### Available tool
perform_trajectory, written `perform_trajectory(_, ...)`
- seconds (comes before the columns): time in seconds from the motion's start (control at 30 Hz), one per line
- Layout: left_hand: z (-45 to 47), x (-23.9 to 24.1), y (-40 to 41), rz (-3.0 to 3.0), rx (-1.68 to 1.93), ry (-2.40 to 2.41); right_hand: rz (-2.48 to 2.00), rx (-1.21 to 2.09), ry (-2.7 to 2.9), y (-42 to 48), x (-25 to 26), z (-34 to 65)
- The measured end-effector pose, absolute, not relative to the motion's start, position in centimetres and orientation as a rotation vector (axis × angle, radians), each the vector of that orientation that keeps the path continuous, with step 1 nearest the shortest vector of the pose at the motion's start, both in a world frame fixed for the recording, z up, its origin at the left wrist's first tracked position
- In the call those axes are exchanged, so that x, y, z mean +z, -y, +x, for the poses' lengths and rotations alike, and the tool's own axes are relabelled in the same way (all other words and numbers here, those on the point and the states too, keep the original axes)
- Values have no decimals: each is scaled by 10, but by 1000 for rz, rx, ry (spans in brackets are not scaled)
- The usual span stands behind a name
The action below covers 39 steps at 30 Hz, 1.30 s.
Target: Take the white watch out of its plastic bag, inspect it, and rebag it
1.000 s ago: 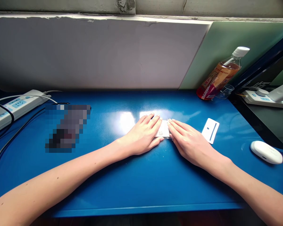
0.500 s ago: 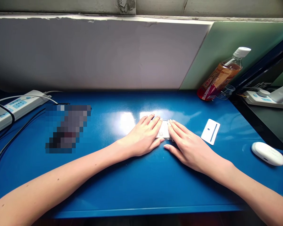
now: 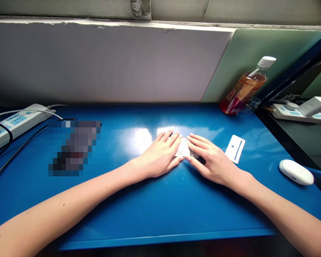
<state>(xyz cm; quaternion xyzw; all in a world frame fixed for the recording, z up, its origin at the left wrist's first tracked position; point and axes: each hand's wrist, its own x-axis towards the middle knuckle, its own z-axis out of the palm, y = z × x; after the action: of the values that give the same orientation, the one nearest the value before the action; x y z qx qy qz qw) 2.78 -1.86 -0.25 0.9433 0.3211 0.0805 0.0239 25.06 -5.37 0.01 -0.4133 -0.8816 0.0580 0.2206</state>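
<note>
A small flat white piece (image 3: 182, 150) with faint print lies in the middle of the blue table (image 3: 149, 210). My left hand (image 3: 160, 157) rests flat on its left part, fingers stretched out and together. My right hand (image 3: 212, 162) is arched a little above the table, its fingertips over the piece's right edge and its thumb at the near right corner, pinching that edge. Most of the piece is hidden under the two hands.
A white scraper card (image 3: 234, 149) lies just right of my right hand. A white oval device (image 3: 296, 172) sits near the right edge. A bottle of reddish drink (image 3: 243, 89) and a clear cup (image 3: 251, 105) stand at the back right. Power strips (image 3: 16, 123) lie far left, with a blurred patch (image 3: 73, 146) beside them.
My right hand has risen from lying flat and drawn left, its thumb now tucked at the piece's corner. The left hand has stayed put. The camera shifted slightly.
</note>
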Motion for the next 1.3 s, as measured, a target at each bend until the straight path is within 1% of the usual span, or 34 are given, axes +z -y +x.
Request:
perform_trajectory(0.13, 26, -4, 18, 2911, 275, -956, -1132, 200, 2314, 42, -4, 256)
perform_trajectory(0.27, 24, -3, 17, 2863, 327, -938, -1138, 161, 2292, 33, -7, 265)
perform_trajectory(0.5, 22, 0, 16, 2754, 439, -726, -1075, 138, 2298, 28, -6, 271)
perform_trajectory(0.67, 21, 1, 16, 2714, 523, -672, -1010, 41, 2274, 25, -1, 275)
perform_trajectory(0.87, 17, 1, 15, 2659, 764, -633, -964, -16, 2245, 22, 8, 284)
perform_trajectory(0.97, 16, 3, 15, 2646, 905, -611, -933, 111, 2182, 24, 14, 283)
perform_trajectory(1.1, 16, 9, 16, 2612, 1123, -534, -895, 408, 2047, 30, 23, 278)
perform_trajectory(1.2, 16, 15, 19, 2567, 1261, -489, -934, 568, 1865, 34, 31, 274)
perform_trajectory(1.3, 17, 20, 22, 2546, 1318, -456, -1015, 670, 1694, 35, 37, 271)
